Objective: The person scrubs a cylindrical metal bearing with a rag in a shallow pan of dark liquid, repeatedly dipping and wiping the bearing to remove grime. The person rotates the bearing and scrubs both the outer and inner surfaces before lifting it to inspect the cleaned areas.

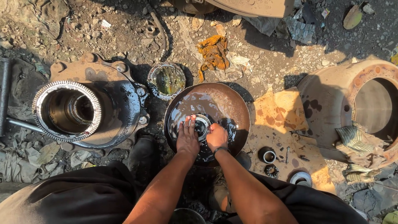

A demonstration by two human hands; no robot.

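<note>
One round bearing [202,125] lies flat in the oily pan [232,103], straight ahead of the person and between both hands. The left hand [188,139] rests on its near-left rim, fingers flat and extended; the right hand [217,136] curls against its right edge, equally close. One small bowl [167,79] sits just beyond, one big hub [83,110] to the left.

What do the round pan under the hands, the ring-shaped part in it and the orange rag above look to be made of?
Round pan: probably sheet metal, brown and dull on its dry rim, holding glossy black liquid. Ring-shaped part: likely steel, with bright grey glints through the oily film; the left hand and right hand rest on it. Orange rag: cloth, crumpled and stained.
</note>
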